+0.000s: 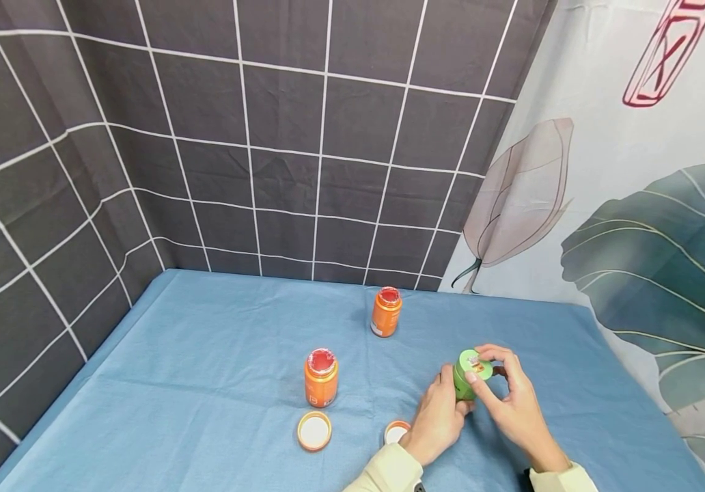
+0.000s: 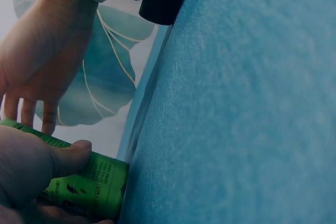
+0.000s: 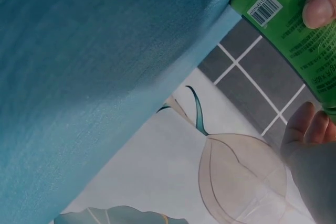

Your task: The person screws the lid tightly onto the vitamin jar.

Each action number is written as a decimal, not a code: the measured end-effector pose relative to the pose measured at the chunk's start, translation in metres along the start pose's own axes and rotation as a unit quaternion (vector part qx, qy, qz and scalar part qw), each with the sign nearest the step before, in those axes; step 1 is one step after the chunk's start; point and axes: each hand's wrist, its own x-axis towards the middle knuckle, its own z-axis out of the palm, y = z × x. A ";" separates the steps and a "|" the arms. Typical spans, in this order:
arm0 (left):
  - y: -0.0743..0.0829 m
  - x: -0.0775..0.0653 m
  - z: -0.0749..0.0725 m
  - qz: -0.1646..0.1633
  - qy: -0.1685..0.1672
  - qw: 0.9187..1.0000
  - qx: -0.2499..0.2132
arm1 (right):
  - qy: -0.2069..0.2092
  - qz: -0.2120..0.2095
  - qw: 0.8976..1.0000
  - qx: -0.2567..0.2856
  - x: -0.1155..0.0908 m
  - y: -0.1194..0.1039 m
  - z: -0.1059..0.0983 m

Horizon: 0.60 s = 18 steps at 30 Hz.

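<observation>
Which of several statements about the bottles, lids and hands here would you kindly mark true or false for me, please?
1. The left grip holds the green bottle. True.
2. Nothing touches the green bottle's top. False: the right grip holds it between thumb and fingers.
3. The nearer orange bottle and farther orange bottle stand upright. True.
4. In the head view, the green bottle is left of both. False: it is right of them.
5. A loose lid lies white side up. True.

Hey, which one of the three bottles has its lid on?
The green bottle, in the left hand, with the right hand gripping its lid. The near orange bottle and far orange bottle both stand lidless.
</observation>
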 end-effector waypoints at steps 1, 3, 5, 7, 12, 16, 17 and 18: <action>0.000 0.000 0.000 -0.001 -0.001 1.000 -0.001 | 0.000 0.001 1.000 -0.004 0.000 0.000 0.000; 0.000 0.001 0.000 -0.003 -0.003 1.000 -0.004 | 0.000 0.007 1.000 -0.010 0.000 0.001 0.001; 0.001 0.001 0.000 -0.004 -0.004 1.000 -0.006 | 0.001 0.013 1.000 -0.008 0.000 0.000 0.001; 0.001 0.001 0.000 -0.005 -0.005 1.000 -0.008 | 0.003 0.005 1.000 -0.012 0.000 0.001 0.001; 0.000 0.000 0.000 0.000 -0.002 1.000 -0.002 | 0.005 -0.035 0.999 -0.015 0.000 0.001 0.001; 0.000 0.000 0.000 0.004 0.002 1.000 0.002 | -0.008 -0.034 0.999 -0.002 0.000 0.000 -0.001; 0.000 0.000 0.000 0.003 0.002 1.000 0.003 | -0.011 -0.029 1.000 0.002 0.000 -0.001 -0.001; 0.000 0.000 0.000 0.002 0.002 1.000 0.003 | -0.013 -0.030 0.999 0.003 0.000 -0.001 -0.001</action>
